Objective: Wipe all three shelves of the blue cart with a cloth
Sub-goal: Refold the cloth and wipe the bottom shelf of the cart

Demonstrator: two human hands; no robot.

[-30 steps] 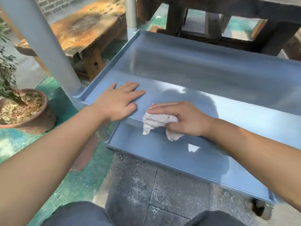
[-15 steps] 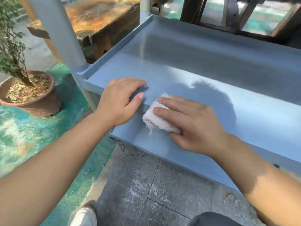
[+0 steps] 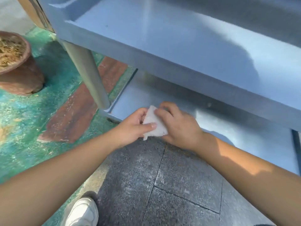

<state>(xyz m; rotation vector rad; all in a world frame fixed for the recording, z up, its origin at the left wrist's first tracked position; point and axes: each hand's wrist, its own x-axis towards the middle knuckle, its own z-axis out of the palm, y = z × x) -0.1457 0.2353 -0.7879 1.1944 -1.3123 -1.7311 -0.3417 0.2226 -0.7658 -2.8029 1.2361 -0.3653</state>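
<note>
Holding the white cloth (image 3: pixel 154 124) between both hands, I have it just at the near edge of the bottom shelf (image 3: pixel 162 98) of the blue cart (image 3: pixel 179 51). My left hand (image 3: pixel 130 126) pinches it with the thumb laid across its front face and the fingers behind; my right hand (image 3: pixel 179 126) curls its fingers over the cloth's far corner, so both grips are closed on the cloth, neither loose.

What matters for the coming wipe is where the shelf lies from my grip: it lies directly beyond my knuckles and runs away to my right, its long axis going left to right under the middle shelf (image 3: pixel 195 38), which overhangs it. The cart leg (image 3: pixel 88 72) stands just to the left of my left hand, marking the shelf's left end. My right hand is the nearer one to the open run of metal, so I judge it the likelier to carry the cloth in and sweep rightward, staying low to clear the overhanging shelf's front lip.
</note>
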